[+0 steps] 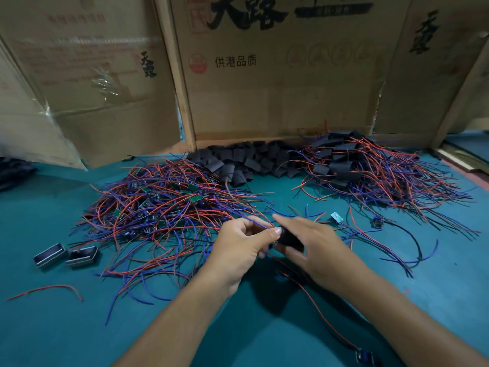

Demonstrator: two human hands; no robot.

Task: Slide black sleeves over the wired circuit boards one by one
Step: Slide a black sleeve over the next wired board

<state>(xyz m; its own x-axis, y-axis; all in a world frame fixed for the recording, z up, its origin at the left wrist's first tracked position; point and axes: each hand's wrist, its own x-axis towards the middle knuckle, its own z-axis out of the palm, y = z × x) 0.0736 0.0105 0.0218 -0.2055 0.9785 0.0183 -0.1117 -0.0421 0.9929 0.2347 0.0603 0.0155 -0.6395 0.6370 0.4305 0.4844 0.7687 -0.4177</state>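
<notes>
My left hand (242, 245) pinches red and blue wires whose circuit board is hidden between the fingers. Against it, my right hand (315, 245) grips a black sleeve (289, 238), and the two hands meet above the teal table. A heap of bare wired circuit boards (164, 207) with green boards lies to the left. Loose black sleeves (246, 161) are piled at the back centre. Sleeved boards with wires (370, 170) form a heap at the back right.
Cardboard walls (277, 75) close off the back of the teal table (66, 327). Two small metal cases (66, 255) lie at the left. A lone board (337, 218) and stray wires lie to the right of my hands, and another wired part (366, 357) near the front edge.
</notes>
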